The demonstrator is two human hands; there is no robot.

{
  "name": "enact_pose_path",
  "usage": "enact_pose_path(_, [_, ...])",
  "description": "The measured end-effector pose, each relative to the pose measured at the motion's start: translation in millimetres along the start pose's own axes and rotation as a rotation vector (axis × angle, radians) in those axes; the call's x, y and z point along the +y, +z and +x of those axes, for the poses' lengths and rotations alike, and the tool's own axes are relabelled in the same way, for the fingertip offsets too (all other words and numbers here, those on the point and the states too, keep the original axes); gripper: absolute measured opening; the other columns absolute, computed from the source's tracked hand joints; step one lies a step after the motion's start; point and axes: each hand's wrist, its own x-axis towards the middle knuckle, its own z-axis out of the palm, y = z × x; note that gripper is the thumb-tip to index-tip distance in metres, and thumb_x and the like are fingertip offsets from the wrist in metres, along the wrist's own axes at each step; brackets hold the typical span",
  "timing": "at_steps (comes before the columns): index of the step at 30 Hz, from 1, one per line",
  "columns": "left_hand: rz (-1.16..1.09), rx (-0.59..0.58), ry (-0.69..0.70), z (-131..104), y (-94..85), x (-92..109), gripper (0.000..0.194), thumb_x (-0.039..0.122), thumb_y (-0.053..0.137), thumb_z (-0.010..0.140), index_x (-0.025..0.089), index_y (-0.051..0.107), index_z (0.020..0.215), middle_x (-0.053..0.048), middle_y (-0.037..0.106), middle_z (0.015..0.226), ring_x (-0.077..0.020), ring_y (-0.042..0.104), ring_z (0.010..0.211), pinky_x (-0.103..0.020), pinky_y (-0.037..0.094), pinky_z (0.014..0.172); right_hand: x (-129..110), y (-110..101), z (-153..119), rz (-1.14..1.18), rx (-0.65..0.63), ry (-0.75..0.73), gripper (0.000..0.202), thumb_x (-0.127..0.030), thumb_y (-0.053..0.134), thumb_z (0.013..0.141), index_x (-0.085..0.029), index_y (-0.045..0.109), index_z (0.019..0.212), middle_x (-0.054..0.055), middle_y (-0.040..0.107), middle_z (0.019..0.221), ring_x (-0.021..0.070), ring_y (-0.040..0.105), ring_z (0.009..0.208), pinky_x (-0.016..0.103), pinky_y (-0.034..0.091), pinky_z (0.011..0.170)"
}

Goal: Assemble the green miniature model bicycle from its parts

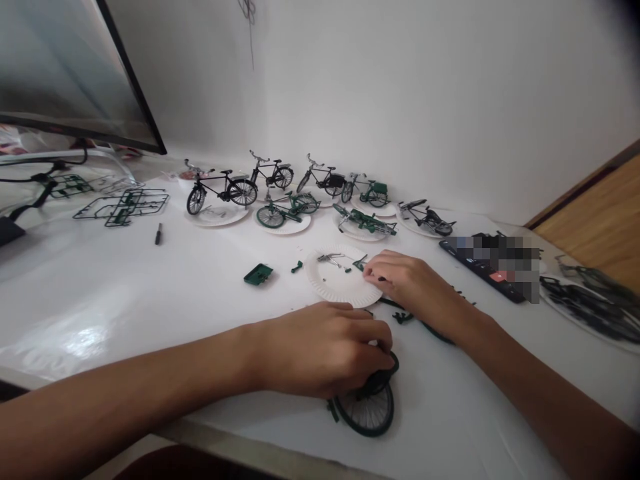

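Two-handed work at the near edge of the bench (190, 293). Your left grip (325, 353) is curled closed over the bike (376, 387), whose spoked wheel (367, 417) emerges below your fingers; your hand hides much of the remainder. Your right grip (407, 280) lies at the right side of the plate (343, 288), fingertips drawn together beside a green bracket (359, 264); whether they grasp it, you cannot tell from this view. Silver rods (330, 257) lie on the plate's far half. To its left, apart from it, are a green clip (297, 267) and a green tray (259, 274); green parts (400, 318) lie partly hidden by your right forearm.

The step in hand appears to be picking a small part while you steady the bike. For good execution, bear on the frame rather than the spokes, which look thin and likely to bend. Pinch the bracket at its stoutest point, lift it straight up clear of the rods, and carry your forearm high, lest it sweep the parts beneath.
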Motion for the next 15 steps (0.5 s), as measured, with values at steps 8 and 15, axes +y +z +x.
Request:
enact_pose_path(8, [-0.006,0.002,-0.016,-0.4,-0.2,0.6,0.019,0.013,0.052,0.096,0.013,0.067,0.107,-0.011,0.066,0.117,-0.0195,0.062,0.091,-0.034,0.049,0.084,9.3,3.7,-7.4,0.135,0.060,0.154,0.017,-0.020,0.058,0.093,-0.019,0.069,0.080,0.008,0.073,0.093,0.0223,0.068,0.088,0.034,0.053,0.078])
enact_pose_path(15, [0.008,-0.006,-0.003,0.1,-0.5,1.1,0.020,0.013,0.052,0.096,0.012,0.068,0.108,-0.011,0.066,0.118,-0.0200,0.062,0.091,-0.033,0.048,0.083,4.5,1.6,-9.3,0.097,0.065,0.079,0.015,-0.018,0.057,0.094,-0.019,0.070,0.087,0.008,0.074,0.097,0.0246,0.066,0.096,0.040,0.054,0.085])
